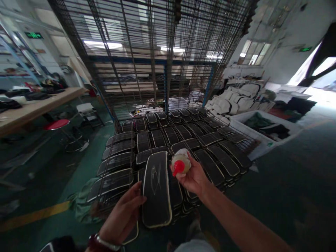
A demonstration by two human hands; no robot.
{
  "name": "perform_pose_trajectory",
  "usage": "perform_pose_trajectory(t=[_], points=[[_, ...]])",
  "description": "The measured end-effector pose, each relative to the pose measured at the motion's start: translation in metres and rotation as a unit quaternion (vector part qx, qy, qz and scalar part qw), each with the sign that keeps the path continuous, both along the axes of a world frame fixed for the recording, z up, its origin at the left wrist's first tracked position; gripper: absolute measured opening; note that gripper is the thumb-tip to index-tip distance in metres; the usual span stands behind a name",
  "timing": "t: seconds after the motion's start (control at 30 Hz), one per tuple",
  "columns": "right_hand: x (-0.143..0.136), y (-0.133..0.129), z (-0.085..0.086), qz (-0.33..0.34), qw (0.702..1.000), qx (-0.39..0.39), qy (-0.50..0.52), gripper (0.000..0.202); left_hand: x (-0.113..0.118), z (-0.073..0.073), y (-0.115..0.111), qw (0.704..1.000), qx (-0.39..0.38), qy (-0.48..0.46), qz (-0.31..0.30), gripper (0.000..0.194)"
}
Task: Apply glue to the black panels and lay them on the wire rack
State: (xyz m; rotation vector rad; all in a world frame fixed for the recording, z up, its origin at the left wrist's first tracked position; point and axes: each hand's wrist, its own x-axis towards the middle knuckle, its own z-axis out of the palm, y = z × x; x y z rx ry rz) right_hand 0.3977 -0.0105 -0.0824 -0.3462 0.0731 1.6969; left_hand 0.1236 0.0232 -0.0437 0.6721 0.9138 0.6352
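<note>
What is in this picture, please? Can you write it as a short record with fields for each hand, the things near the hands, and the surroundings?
left hand: left hand holds the long edge of a dark panel that has a pale rim and a pale squiggle on its face
right hand: right hand grips a small bottle with a red cap
under the hands: wire rack covered with rows of similar dark panels
left side: red stool, long wooden bench
right side: white bin
</note>
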Motion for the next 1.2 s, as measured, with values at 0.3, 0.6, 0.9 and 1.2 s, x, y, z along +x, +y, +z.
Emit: perform_pose_trajectory(t=[0.3,0.6,0.9,1.2], points=[[0.001,-0.002,-0.006,-0.041,0.999,0.032,-0.012,0.037,-0.006,-0.001,-0.009,0.999,0.019,-0.003,-0.043,0.069],[0.002,0.002,0.013,-0.091,0.995,-0.018,-0.031,0.038,-0.017,-0.007,-0.016,0.991,0.092,0.093,0.002,0.044],[0.012,-0.014,0.033,-0.349,0.779,0.089,-0.513,0.052,-0.015,0.008,-0.022,0.991,0.103,0.08,0.029,0.046],[0.003,-0.036,0.051,-0.199,0.826,0.07,-0.522,0.054,-0.013,0.005,-0.014,0.992,0.095,0.047,0.066,0.043]])
